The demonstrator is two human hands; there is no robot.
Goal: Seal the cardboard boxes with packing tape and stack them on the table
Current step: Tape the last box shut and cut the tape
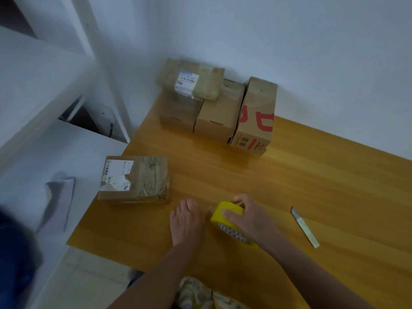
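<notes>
A yellow tape roll [227, 216] stands on edge on the wooden table [312, 186] near its front. My right hand [247, 216] grips the roll from above, thumb on its near face. Just left of it, my left hand [187, 221] lies on the table with its fingers together, beside the roll's left edge. A flat cardboard box [138, 179] with a torn white label lies at the table's left edge. At the back, a flat labelled box [191, 80] sits on top of a brown box [178, 112], beside another brown box [219, 114] and a red-printed box [256, 117].
A slim knife blade [304, 227] lies on the table right of my right hand. White shelving [44, 90] stands to the left, with a folded cloth [59, 201] on a lower surface. A white wall runs behind the table.
</notes>
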